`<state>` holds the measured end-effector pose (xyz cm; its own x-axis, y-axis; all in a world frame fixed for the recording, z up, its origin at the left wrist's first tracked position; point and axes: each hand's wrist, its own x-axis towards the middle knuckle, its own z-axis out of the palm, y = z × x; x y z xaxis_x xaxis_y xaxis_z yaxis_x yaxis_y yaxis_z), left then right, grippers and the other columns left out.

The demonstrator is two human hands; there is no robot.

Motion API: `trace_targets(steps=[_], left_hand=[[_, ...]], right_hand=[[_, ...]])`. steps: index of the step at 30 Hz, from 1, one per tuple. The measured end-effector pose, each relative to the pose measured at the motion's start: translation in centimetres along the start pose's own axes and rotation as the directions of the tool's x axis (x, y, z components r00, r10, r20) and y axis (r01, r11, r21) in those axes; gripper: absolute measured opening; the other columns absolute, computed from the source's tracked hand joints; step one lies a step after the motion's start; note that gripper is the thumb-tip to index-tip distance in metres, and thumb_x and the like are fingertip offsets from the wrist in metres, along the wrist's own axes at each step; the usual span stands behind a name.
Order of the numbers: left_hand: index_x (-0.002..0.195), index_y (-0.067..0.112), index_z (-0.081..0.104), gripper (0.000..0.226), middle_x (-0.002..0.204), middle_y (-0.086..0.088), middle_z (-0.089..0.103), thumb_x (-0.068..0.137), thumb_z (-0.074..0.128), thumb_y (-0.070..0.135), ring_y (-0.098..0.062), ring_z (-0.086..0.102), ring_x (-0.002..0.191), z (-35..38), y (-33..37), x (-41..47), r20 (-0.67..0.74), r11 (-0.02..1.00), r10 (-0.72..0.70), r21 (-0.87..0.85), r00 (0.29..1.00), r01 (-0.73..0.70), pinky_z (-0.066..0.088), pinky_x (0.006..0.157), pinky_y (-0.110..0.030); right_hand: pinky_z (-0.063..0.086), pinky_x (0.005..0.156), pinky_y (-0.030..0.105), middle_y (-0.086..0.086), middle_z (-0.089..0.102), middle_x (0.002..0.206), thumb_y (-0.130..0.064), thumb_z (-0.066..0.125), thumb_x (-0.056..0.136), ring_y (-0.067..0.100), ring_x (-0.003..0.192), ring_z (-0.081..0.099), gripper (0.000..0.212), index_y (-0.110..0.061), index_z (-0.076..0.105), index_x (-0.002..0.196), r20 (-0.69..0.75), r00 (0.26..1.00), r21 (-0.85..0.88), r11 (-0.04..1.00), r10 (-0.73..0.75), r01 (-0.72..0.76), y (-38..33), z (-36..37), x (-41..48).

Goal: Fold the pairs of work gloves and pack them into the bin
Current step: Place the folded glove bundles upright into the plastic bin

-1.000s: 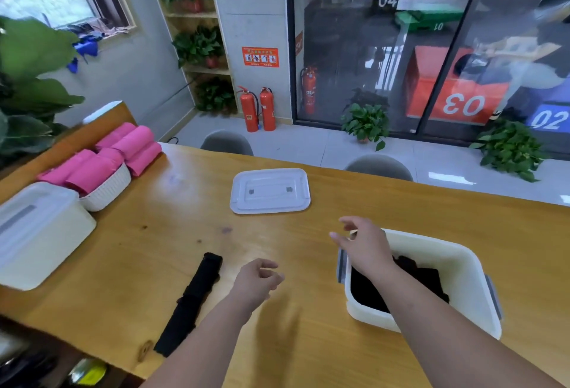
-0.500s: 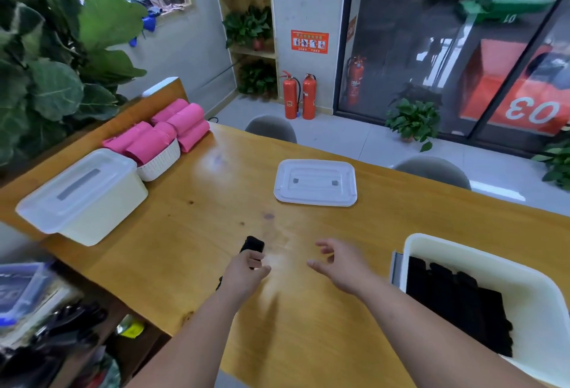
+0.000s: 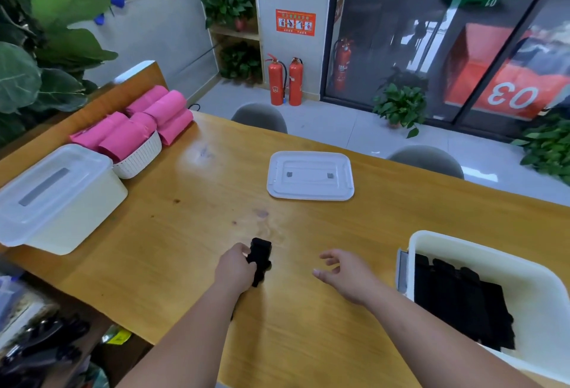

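A black pair of work gloves (image 3: 260, 256) lies on the wooden table (image 3: 191, 233) in front of me. My left hand (image 3: 236, 267) grips its near part, fingers curled round the fabric; the rest of the gloves is hidden under my forearm. My right hand (image 3: 340, 272) hovers over the table a little to the right, fingers spread and relaxed, holding nothing. The white bin (image 3: 524, 267) stands at the right edge of view with several folded black gloves (image 3: 462, 298) lined up inside.
The bin's white lid (image 3: 310, 175) lies flat mid-table. At the left stand a closed white box (image 3: 58, 196) and a white basket (image 3: 138, 158) of pink rolls (image 3: 145, 124). Two grey chairs stand beyond the far edge. Clutter sits below the table's near-left edge.
My view has swung left, away from the bin. My left hand has reached the black gloves and closed on them. My right hand has left the bin and moved to the table's middle.
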<state>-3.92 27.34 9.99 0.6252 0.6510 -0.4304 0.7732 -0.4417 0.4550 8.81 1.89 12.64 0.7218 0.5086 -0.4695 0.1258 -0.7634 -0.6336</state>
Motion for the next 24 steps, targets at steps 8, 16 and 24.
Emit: trace_targets(steps=[8,16,24], left_hand=[[0.127,0.019,0.052,0.039,0.117,-0.003,0.070,0.094,0.073,0.022,-0.020,0.064,0.094,2.1,2.9,-0.5,0.081,0.996,0.063,0.065,0.995,-0.069,0.052,0.072,-0.031],[0.081,0.018,0.056,0.023,0.081,-0.003,0.061,0.089,0.077,0.017,-0.017,0.055,0.068,2.8,4.2,-0.9,0.162,0.998,0.039,0.045,0.986,-0.047,0.043,0.059,-0.028],[0.122,0.017,0.058,0.043,0.113,-0.004,0.070,0.089,0.084,0.012,-0.022,0.069,0.098,3.5,5.0,-3.1,0.285,0.906,-0.018,-0.402,0.958,0.136,0.057,0.076,-0.032]], right_hand=[[0.051,0.079,0.026,-0.012,0.063,0.125,-0.055,0.075,0.092,0.010,0.104,0.065,0.049,-0.036,0.062,0.135,0.011,1.000,0.006,1.000,0.029,-0.029,0.7,-0.1,-0.1],[0.055,0.083,0.027,-0.013,0.063,0.126,-0.055,0.075,0.092,0.008,0.106,0.065,0.047,-0.037,0.063,0.134,0.005,1.000,0.051,0.999,0.016,-0.017,0.7,-1.2,-1.1],[0.057,0.085,0.029,-0.019,0.064,0.118,-0.055,0.073,0.093,0.005,0.105,0.064,0.043,-0.038,0.064,0.132,-0.028,1.000,0.091,0.996,0.004,-0.001,1.1,-3.0,-3.1]])
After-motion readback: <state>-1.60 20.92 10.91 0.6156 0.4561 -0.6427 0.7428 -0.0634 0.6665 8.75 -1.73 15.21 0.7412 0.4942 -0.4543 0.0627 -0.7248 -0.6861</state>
